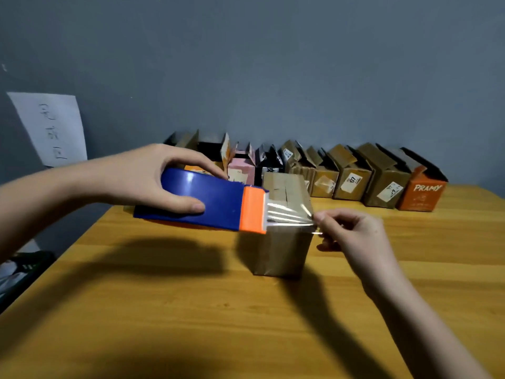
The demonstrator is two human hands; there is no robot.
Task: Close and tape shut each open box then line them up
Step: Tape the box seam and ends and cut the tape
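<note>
A brown cardboard box (284,242) stands on the wooden table (164,310) in the middle, its top flaps folded down. My left hand (147,179) grips a blue and orange tape dispenser (213,203) held just above and left of the box. A strip of clear tape (289,214) stretches from the dispenser's orange end across the box top. My right hand (352,231) pinches the free end of that tape at the box's right edge.
A row of several open boxes lines the back of the table by the grey wall: brown ones (352,181), a pink one (241,168), a black one (269,162) and an orange PRAMY box (422,192). A paper sheet (52,127) hangs on the wall at left.
</note>
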